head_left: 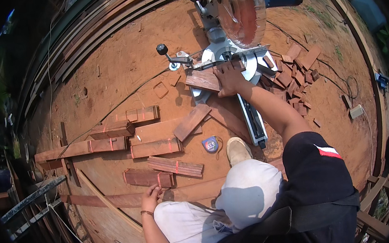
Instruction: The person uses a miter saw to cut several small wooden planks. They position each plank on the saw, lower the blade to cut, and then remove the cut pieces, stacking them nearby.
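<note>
My right hand (229, 78) reaches forward and presses flat on a reddish wooden board (203, 79) that lies across the base of a mitre saw (232, 29). The saw's round blade with its clear guard is raised above the board. My left hand (150, 197) rests low at my left knee, fingers touching the edge of a strapped bundle of short boards (147, 177); it grips nothing. I crouch on the dirt, with my light trousers and one shoe (237, 150) in view.
Several strapped bundles of boards (156, 147) lie on the red earth to the left. A blue tape measure (210, 144) sits by my shoe. Offcuts (295, 72) pile up right of the saw. Long planks (101, 27) curve along the far left. A cable (122, 100) crosses the ground.
</note>
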A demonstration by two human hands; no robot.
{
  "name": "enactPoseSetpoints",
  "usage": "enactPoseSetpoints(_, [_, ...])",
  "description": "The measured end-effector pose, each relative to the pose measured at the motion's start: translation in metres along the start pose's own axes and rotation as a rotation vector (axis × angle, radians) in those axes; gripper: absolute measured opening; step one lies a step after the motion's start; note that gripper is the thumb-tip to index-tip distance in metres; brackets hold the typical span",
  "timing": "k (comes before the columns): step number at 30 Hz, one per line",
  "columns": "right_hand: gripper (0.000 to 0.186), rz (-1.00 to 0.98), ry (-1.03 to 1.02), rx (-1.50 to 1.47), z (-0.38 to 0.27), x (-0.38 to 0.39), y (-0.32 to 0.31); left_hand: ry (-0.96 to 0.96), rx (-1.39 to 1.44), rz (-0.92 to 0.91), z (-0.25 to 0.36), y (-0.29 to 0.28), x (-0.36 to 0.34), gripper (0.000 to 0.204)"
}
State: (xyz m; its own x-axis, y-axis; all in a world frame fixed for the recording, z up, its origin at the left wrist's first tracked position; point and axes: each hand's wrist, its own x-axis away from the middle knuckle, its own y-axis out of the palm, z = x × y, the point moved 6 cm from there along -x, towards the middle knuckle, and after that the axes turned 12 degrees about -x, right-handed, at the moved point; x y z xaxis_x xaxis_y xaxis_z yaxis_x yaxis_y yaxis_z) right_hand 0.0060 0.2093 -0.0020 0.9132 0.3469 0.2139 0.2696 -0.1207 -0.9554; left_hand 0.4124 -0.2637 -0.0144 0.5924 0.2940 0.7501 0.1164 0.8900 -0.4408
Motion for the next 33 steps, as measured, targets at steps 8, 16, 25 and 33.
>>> enactPoseSetpoints(8, [0.090,0.125,-0.086,-0.081,0.004,-0.001,0.022,0.067,0.007,-0.027,0.017,0.009,-0.027,0.039])
enactPoseSetpoints(16, [0.083,0.001,0.046,-0.823,-0.083,0.101,0.016,0.378,0.357,-0.142,0.175,0.095,-0.040,0.075])
enactPoseSetpoints(25, [0.058,0.088,-0.251,-0.845,-0.058,0.045,0.021,0.280,1.146,-0.465,0.215,0.163,-0.008,0.072])
enactPoseSetpoints(33, [0.073,0.256,-0.061,-0.106,0.030,-0.017,0.001,0.354,1.042,-0.571,0.213,0.135,0.060,0.077])
